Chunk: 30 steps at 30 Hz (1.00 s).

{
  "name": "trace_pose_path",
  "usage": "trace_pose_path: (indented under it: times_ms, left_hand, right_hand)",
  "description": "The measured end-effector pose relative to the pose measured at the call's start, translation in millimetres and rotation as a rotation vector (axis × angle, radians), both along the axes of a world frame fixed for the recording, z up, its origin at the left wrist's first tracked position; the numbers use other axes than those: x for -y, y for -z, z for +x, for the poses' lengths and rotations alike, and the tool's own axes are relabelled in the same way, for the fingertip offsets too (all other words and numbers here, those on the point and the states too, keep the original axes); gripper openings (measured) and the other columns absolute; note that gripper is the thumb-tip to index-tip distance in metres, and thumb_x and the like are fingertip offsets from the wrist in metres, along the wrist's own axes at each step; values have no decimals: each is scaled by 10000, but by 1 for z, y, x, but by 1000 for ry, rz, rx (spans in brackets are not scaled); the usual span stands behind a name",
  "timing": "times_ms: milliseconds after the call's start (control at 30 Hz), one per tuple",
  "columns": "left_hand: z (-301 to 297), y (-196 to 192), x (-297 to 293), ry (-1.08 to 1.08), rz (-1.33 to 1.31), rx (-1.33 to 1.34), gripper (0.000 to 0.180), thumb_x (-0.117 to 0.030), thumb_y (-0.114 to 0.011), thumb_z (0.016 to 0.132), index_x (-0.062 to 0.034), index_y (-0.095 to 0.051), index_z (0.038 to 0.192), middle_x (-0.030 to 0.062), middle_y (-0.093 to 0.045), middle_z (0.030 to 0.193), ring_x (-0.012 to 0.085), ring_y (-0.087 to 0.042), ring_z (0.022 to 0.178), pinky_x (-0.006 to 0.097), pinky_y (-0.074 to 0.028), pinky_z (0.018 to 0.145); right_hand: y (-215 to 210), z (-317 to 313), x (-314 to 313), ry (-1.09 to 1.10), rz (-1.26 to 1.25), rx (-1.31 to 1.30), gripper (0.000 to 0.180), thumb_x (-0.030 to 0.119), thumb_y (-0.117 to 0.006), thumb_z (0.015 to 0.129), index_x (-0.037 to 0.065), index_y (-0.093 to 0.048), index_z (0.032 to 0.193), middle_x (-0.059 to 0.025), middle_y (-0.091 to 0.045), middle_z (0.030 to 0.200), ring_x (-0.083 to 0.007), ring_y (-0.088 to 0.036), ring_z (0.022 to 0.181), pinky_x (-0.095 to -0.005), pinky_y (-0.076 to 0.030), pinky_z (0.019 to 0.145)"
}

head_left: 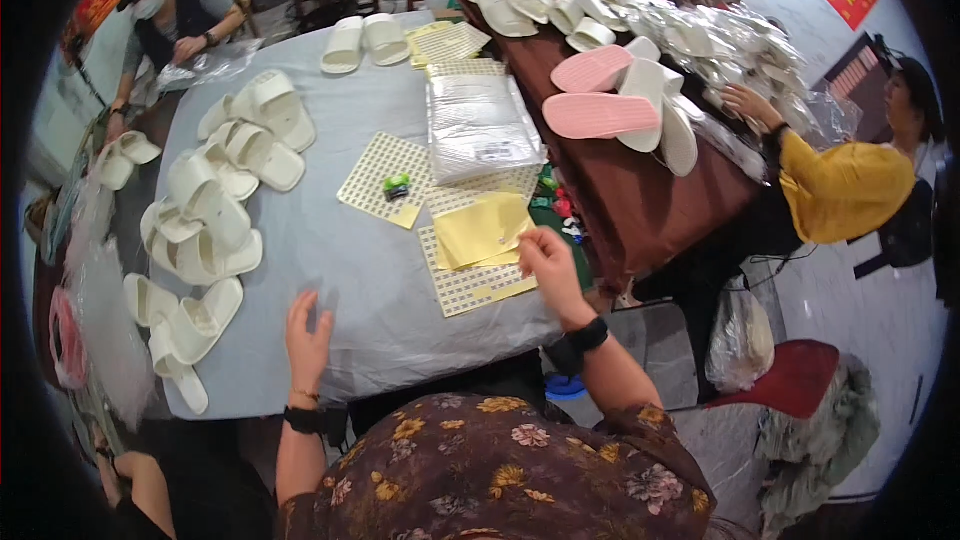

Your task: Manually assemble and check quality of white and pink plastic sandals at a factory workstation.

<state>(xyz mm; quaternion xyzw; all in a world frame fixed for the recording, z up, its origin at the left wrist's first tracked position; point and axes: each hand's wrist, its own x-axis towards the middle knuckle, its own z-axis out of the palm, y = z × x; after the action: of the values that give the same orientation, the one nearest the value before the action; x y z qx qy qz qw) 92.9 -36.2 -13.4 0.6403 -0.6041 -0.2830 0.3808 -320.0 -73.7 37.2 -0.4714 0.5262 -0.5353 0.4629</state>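
My left hand (307,337) rests flat on the grey table cover (340,270) near its front edge, fingers spread, holding nothing. My right hand (547,260) touches the edge of a yellow sheet of small stickers (470,280), fingers curled at its corner; whether it pinches the sheet is unclear. Plain yellow backing sheets (482,228) lie just beyond it. Another sticker sheet (382,178) carries a small green object (397,185). A stack of clear plastic bags (478,126) lies further back.
Several cream slippers (205,230) crowd the table's left side, one pair (363,41) at the far edge. A brown-covered table (630,180) at right holds pink slippers (597,90) and bagged ones. A person in yellow (840,185) and another person (170,15) work nearby. A red stool (795,377) stands right.
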Motion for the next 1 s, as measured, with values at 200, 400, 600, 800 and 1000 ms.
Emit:
trace_pose_path:
  times_ms: [200,400,600,800,1000]
  left_hand:
    - [-15,22,-24,-48,-222,279,405,-190,-677,840,-9,-612,1197,168,-559,1317,355,-483,1254,443,-367,1068]
    - [-28,15,-19,-56,-285,288,387,-197,-707,805,-18,-630,1140,158,-589,1240,356,-508,1196,466,-372,1052]
    - [-28,12,-24,-78,-293,298,350,-210,-716,801,-19,-655,1087,154,-600,1205,352,-518,1173,453,-399,1020]
    - [-32,10,-22,-59,-304,298,325,-207,-724,796,-20,-667,1055,153,-600,1205,348,-521,1173,453,-406,1012]
    - [-34,8,-21,-40,-297,251,314,-157,-719,773,-16,-658,1048,158,-597,1199,355,-525,1146,443,-409,1004]
  right_hand:
    - [-46,-78,68,566,-484,-953,426,12,-641,761,4,-548,1177,-155,-550,1139,-280,-555,1011,-403,-472,862]
    - [-49,-146,132,546,-341,-1698,691,26,-571,780,133,-409,1442,-151,-423,1460,-371,-437,1297,-510,-412,999]
    - [-61,-125,161,366,-190,-1707,701,307,-714,746,142,-480,1386,-112,-487,1416,-338,-416,1335,-509,-303,1086]
    - [-50,-142,178,500,-395,-1878,427,300,-679,807,88,-603,1169,-110,-633,1168,-314,-584,1125,-496,-441,939]
    - [-116,-161,163,693,-417,-1680,234,257,-597,889,69,-636,1021,-139,-664,863,-353,-648,830,-489,-508,740]
